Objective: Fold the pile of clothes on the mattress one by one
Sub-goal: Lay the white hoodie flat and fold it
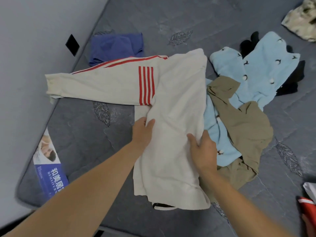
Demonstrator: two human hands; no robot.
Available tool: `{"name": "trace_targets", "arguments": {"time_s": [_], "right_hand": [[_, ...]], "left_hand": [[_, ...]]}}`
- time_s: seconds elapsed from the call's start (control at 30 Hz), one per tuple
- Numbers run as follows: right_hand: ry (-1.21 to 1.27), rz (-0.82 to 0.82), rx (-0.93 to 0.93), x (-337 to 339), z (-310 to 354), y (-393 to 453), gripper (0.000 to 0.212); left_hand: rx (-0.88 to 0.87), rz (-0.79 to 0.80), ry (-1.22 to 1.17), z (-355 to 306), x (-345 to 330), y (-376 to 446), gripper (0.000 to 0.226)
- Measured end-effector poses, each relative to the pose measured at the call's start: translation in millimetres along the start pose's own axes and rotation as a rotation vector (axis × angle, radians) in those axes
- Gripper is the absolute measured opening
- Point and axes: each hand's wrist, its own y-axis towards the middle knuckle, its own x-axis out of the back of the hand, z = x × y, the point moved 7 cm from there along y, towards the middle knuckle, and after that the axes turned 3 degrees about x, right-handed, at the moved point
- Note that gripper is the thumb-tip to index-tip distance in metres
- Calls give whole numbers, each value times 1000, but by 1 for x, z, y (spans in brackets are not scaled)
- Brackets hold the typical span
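both bare forearms reach forward over the cream cotton sweatshirt with red stripes [171,103]. the left hand [142,132] pinches its left edge, thumb on top; the right hand [203,151] grips its right edge, fingers curled.

I am viewing a bedroom at home. A gray quilted mattress [196,23] lies against a plain wall [34,40]. Loose clothes [239,117] cover it.

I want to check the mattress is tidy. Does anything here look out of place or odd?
Mostly an unfolded heap: the light blue garment and olive garment lie crumpled together. Oddly, the cream top under both hands has its striped sleeve stretched sideways to the mattress edge.
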Motion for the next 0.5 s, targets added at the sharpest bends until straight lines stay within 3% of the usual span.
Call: {"name": "trace_targets", "arguments": {"time_s": [0.13, 0.27, 0.4, 0.5], "right_hand": [[-140, -75, 47, 12, 0, -7, 30], [-279, -112, -19, 5, 16, 4, 25], [-397, -284, 304, 0, 73, 36, 37], [-540, -140, 488, -35, 107, 66, 51]], "left_hand": [[-65, -135, 90, 18, 23, -12, 23], [14, -155, 98, 30, 18, 4, 20], [15, -110, 52, 20, 22, 33, 20], [-34, -101, 100, 12, 38, 42, 20]]}}
